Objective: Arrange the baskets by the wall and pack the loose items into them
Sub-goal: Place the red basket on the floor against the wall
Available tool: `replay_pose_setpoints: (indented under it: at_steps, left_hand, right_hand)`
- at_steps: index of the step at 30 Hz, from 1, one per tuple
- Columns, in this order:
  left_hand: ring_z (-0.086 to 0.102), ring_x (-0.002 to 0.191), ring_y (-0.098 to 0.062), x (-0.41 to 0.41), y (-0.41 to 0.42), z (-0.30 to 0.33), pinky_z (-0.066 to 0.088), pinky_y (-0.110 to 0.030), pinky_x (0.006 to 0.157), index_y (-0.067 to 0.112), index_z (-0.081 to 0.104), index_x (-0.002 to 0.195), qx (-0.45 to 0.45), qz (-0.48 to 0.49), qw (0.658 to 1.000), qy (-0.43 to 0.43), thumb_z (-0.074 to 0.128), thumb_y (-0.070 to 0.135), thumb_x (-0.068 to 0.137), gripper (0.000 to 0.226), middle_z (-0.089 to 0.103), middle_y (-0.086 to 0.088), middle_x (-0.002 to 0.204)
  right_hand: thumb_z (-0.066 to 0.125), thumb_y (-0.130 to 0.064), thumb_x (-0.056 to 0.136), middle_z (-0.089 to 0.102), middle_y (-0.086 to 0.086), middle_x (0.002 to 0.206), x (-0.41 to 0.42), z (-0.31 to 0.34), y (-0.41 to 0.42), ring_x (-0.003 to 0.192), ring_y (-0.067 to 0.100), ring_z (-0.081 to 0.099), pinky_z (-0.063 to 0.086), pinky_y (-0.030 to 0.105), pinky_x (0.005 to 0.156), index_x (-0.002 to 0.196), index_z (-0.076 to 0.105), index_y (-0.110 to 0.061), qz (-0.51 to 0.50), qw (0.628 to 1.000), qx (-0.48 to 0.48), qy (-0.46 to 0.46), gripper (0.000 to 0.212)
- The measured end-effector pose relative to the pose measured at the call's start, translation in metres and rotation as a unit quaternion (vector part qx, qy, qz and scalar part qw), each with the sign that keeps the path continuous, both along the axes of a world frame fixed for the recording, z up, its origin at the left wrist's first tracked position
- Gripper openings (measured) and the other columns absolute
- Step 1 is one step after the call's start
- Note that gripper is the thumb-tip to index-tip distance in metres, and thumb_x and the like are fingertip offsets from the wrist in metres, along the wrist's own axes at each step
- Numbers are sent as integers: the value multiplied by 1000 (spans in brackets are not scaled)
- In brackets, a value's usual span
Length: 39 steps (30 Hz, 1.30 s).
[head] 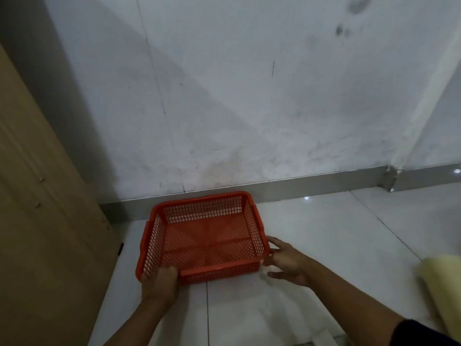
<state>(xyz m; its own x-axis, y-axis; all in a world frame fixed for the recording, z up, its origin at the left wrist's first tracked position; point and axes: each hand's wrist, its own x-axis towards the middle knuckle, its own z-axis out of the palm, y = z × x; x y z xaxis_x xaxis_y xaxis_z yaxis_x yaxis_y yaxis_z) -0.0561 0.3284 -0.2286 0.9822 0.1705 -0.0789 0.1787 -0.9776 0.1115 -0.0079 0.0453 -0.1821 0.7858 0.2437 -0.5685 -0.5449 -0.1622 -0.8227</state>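
Observation:
An empty orange plastic basket (pixel 207 245) with perforated walls sits on the white tiled floor, its far side close to the wall's grey skirting. My left hand (pixel 159 283) grips the basket's near-left corner, fingers curled over the rim. My right hand (pixel 287 263) is at the near-right corner with fingers spread, touching or just off the rim. No loose items show inside the basket.
A tan wooden cabinet (pixel 45 221) stands to the left of the basket. The white scuffed wall (pixel 249 108) runs behind, with grey skirting (pixel 311 187). A pale yellow object (pixel 444 290), blurred, lies at the right edge. Bare floor tiles stretch to the right.

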Motion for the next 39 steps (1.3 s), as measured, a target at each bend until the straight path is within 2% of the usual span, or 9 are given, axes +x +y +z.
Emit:
replay_pose_setpoints:
  at_steps: [3, 8, 12, 17, 21, 24, 34, 36, 39]
  left_hand:
    - [41, 130, -28, 9, -20, 11, 29, -50, 109, 16, 38, 135, 33, -3, 994, 108, 46, 23, 87, 49, 42, -8, 140]
    - [26, 139, -35, 30, -122, 67, 20, -53, 112, 20, 19, 145, 50, -115, 983, 138, 48, 39, 87, 68, 21, -14, 150]
    - [37, 133, -29, 46, -229, 114, 31, -46, 108, 24, 27, 141, 21, -238, 969, 62, 50, 40, 88, 60, 31, -7, 147]
    - [45, 128, -25, 39, -371, 162, 35, -48, 108, 23, 33, 138, -72, -367, 927, 27, 53, 41, 90, 55, 40, -7, 143]
    - [50, 121, -26, 18, -468, 177, 39, -50, 104, 23, 41, 132, -137, -431, 892, 17, 55, 41, 88, 49, 51, -6, 135]
    - [54, 117, -25, -1, -522, 175, 42, -49, 101, 21, 47, 129, -189, -451, 872, 29, 58, 38, 87, 46, 56, -6, 129]
    - [52, 90, -12, -14, -668, 96, 41, -15, 67, 9, 54, 112, -187, -530, 822, 94, 59, 19, 87, 27, 57, -2, 105]
    - [55, 99, -14, -9, -697, 72, 45, -19, 78, 11, 54, 114, -170, -536, 821, 96, 59, 24, 82, 35, 58, -3, 111]
    - [42, 131, -24, -1, -725, 39, 37, -45, 107, 16, 41, 133, -87, -519, 846, 82, 56, 28, 83, 54, 45, -5, 141]
  right_hand:
    - [64, 1, 81, 29, 11, 153, -6, 13, -11, 130, 27, 42, 42, 39, 97, 146, 29, -31, 31, 997, -70, -17, 81]
    - [64, -10, 86, 55, 9, 126, -18, 49, -65, 106, 22, 54, 49, 31, 82, 143, 34, -24, -22, 993, -102, -52, 65]
    - [63, -13, 87, 61, 15, 121, -29, 95, -147, 95, 23, 59, 50, 32, 75, 134, 44, -18, -121, 972, -154, -129, 51]
    - [65, -23, 83, 64, 11, 110, -69, 165, -273, 99, 25, 61, 46, 28, 77, 120, 57, -17, -228, 881, -331, -251, 39]
    - [64, -25, 84, 66, 9, 115, -120, 194, -365, 94, 21, 61, 43, 24, 74, 114, 63, -18, -254, 827, -434, -251, 31]
    - [64, -25, 84, 65, 7, 122, -158, 189, -424, 108, 23, 60, 44, 28, 86, 111, 66, -17, -264, 797, -497, -217, 28]
    - [58, -26, 91, 49, 6, 139, -225, 127, -595, 124, 25, 49, 43, 40, 104, 130, 52, -20, -123, 857, -499, 19, 40]
    - [58, -26, 92, 44, 6, 144, -230, 106, -618, 129, 24, 45, 39, 39, 108, 137, 44, -22, -114, 872, -476, 20, 47]
    - [59, -27, 92, 32, 5, 154, -232, 60, -642, 134, 23, 42, 36, 36, 111, 145, 32, -23, -117, 875, -469, -21, 60]
